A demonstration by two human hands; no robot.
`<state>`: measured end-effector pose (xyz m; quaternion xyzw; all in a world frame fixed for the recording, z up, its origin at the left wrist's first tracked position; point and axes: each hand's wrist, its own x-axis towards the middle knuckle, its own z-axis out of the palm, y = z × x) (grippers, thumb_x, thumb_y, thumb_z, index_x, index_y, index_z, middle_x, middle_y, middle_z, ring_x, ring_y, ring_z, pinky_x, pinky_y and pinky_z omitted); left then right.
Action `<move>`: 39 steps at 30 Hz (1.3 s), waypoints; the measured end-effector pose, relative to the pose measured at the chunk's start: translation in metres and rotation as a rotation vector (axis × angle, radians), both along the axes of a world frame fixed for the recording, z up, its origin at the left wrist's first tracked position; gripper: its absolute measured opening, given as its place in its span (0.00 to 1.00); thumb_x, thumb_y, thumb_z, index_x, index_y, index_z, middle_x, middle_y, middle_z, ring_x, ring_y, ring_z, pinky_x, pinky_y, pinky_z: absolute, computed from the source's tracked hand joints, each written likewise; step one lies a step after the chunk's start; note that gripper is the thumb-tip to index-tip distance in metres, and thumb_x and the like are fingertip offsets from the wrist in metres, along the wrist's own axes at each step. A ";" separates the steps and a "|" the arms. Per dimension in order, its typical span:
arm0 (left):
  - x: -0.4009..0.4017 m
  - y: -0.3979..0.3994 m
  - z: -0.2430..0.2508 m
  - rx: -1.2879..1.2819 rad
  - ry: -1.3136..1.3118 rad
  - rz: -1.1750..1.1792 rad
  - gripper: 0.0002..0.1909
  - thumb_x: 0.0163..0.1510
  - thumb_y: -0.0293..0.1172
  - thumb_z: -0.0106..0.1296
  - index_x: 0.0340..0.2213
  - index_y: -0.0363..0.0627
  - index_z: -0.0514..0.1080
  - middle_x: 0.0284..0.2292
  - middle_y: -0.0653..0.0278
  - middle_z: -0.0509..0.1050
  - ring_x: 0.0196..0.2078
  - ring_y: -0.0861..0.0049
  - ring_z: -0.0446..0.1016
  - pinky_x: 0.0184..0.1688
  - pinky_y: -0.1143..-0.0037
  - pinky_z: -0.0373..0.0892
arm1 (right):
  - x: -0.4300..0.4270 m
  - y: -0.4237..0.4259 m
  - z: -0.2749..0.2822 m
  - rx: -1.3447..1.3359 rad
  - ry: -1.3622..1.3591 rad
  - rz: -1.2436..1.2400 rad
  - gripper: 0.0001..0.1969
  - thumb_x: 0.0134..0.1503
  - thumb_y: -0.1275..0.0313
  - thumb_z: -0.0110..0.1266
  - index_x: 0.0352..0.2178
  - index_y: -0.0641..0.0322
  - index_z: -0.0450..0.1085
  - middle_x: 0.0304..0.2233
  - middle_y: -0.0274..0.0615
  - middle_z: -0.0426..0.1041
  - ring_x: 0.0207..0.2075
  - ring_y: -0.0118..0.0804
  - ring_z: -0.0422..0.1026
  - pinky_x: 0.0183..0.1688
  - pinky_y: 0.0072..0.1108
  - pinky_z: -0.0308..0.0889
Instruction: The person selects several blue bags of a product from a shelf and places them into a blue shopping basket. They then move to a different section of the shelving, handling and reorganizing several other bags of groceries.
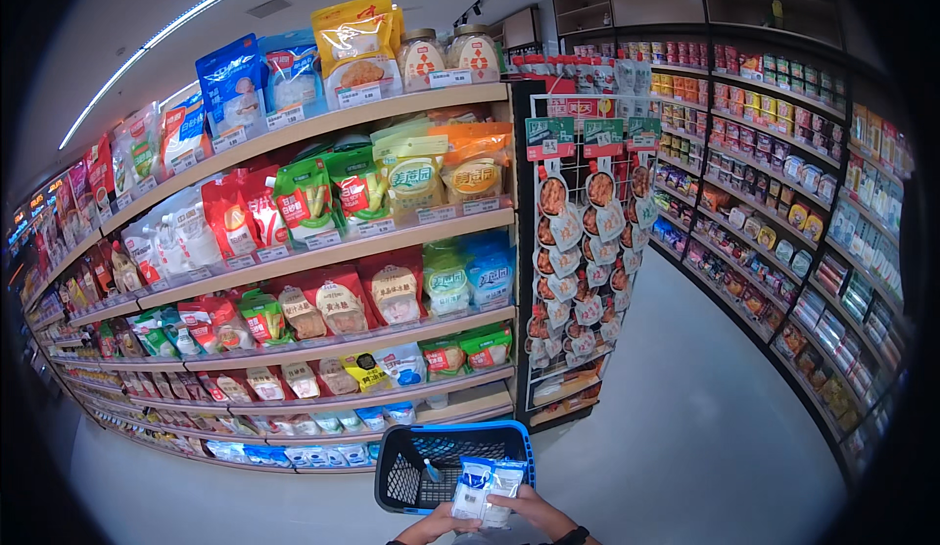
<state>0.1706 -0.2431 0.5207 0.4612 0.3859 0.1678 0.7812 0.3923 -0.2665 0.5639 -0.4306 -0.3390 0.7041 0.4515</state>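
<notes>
Low in the view, my left hand grips the lower left of blue-and-white plastic packets. My right hand grips their right side, its thumb lying across the front. They look like two packets overlapping side by side, with small print and a code on the face towards me. Just beyond and partly behind them, a black shopping basket with a blue rim stands below. Inside the basket lies a small item with a light-blue part, whose kind I cannot tell. The packets hide the basket's near right corner.
Ahead and left runs a long shelf unit of bagged sugars, with glass jars on top. A wire rack at its end holds hanging snack packs. Rightward, an aisle floor leads past shelves of cup noodles.
</notes>
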 end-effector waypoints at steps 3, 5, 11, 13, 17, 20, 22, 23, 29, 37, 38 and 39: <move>0.025 -0.026 0.004 -0.061 0.032 -0.270 0.27 0.50 0.35 0.59 0.50 0.40 0.65 0.43 0.60 0.73 0.42 0.77 0.73 0.42 0.80 0.70 | 0.026 -0.048 0.007 -0.018 0.086 -0.108 0.20 0.51 0.75 0.59 0.47 0.62 0.66 0.43 0.38 0.73 0.43 0.32 0.72 0.46 0.24 0.66; 0.048 -0.036 0.006 -0.077 0.003 -0.379 0.29 0.51 0.38 0.57 0.51 0.39 0.63 0.45 0.60 0.71 0.45 0.74 0.73 0.45 0.76 0.71 | 0.042 -0.072 0.002 -0.009 0.123 -0.233 0.20 0.52 0.77 0.57 0.47 0.62 0.64 0.42 0.38 0.73 0.44 0.33 0.72 0.47 0.26 0.67; 0.112 -0.062 0.032 -0.147 0.047 -0.487 0.30 0.54 0.42 0.54 0.53 0.39 0.60 0.47 0.59 0.69 0.46 0.74 0.71 0.46 0.79 0.68 | 0.086 -0.121 -0.008 -0.001 0.257 -0.429 0.19 0.52 0.80 0.54 0.46 0.63 0.64 0.42 0.40 0.73 0.44 0.36 0.72 0.47 0.26 0.67; 0.124 -0.064 0.026 0.038 -0.016 -0.486 0.31 0.55 0.42 0.53 0.55 0.38 0.58 0.49 0.59 0.68 0.48 0.74 0.68 0.49 0.78 0.65 | 0.091 -0.129 -0.015 0.006 0.232 -0.482 0.19 0.52 0.80 0.53 0.47 0.63 0.64 0.42 0.41 0.73 0.44 0.37 0.72 0.48 0.27 0.67; 0.129 -0.058 0.008 0.018 -0.062 -0.478 0.28 0.56 0.38 0.53 0.54 0.37 0.60 0.49 0.61 0.68 0.51 0.75 0.65 0.54 0.75 0.61 | 0.096 -0.128 -0.010 0.040 0.196 -0.447 0.18 0.52 0.79 0.54 0.46 0.63 0.64 0.43 0.41 0.72 0.46 0.36 0.71 0.49 0.28 0.66; 0.121 -0.049 0.007 0.123 -0.066 -0.325 0.23 0.55 0.37 0.53 0.49 0.39 0.65 0.43 0.61 0.72 0.43 0.76 0.72 0.42 0.76 0.70 | 0.094 -0.100 -0.016 0.056 0.122 -0.352 0.18 0.54 0.76 0.54 0.47 0.63 0.65 0.43 0.38 0.72 0.45 0.33 0.71 0.48 0.26 0.66; 0.111 -0.031 0.009 -0.017 0.003 -0.267 0.20 0.56 0.34 0.53 0.48 0.39 0.67 0.42 0.62 0.74 0.43 0.75 0.72 0.43 0.75 0.70 | 0.088 -0.070 -0.026 0.005 0.116 -0.324 0.17 0.55 0.74 0.54 0.46 0.63 0.65 0.43 0.38 0.72 0.44 0.31 0.71 0.47 0.25 0.66; 0.109 -0.032 0.002 0.012 -0.050 -0.207 0.19 0.56 0.33 0.52 0.47 0.39 0.67 0.40 0.62 0.74 0.42 0.76 0.73 0.42 0.76 0.70 | 0.087 -0.060 -0.030 0.031 0.101 -0.277 0.17 0.55 0.73 0.54 0.46 0.63 0.65 0.43 0.38 0.71 0.44 0.31 0.71 0.47 0.25 0.66; 0.086 0.008 -0.008 -0.089 -0.132 0.052 0.21 0.57 0.36 0.51 0.50 0.40 0.66 0.43 0.65 0.72 0.44 0.79 0.70 0.46 0.76 0.67 | 0.067 0.001 -0.017 -0.099 0.276 -0.250 0.20 0.59 0.73 0.46 0.52 0.65 0.58 0.49 0.41 0.68 0.49 0.33 0.68 0.50 0.26 0.64; 0.038 0.106 -0.015 -0.050 -0.200 0.213 0.19 0.59 0.33 0.48 0.49 0.37 0.64 0.43 0.61 0.72 0.45 0.78 0.70 0.47 0.75 0.68 | 0.038 0.113 -0.024 -0.019 0.159 -0.032 0.24 0.58 0.79 0.45 0.56 0.70 0.53 0.52 0.46 0.65 0.51 0.32 0.66 0.52 0.23 0.62; 0.033 0.112 -0.014 0.004 -0.197 0.214 0.20 0.58 0.33 0.49 0.49 0.37 0.64 0.44 0.61 0.72 0.45 0.78 0.70 0.48 0.75 0.67 | 0.031 0.120 -0.023 -0.047 0.172 -0.053 0.24 0.57 0.79 0.46 0.55 0.70 0.54 0.51 0.45 0.66 0.51 0.32 0.66 0.51 0.22 0.62; 0.027 0.124 -0.015 -0.009 -0.190 0.208 0.20 0.58 0.33 0.49 0.49 0.37 0.64 0.44 0.61 0.72 0.45 0.78 0.70 0.48 0.75 0.67 | 0.025 0.132 -0.025 -0.060 0.177 -0.061 0.24 0.57 0.79 0.46 0.55 0.70 0.54 0.51 0.45 0.66 0.51 0.32 0.66 0.51 0.22 0.62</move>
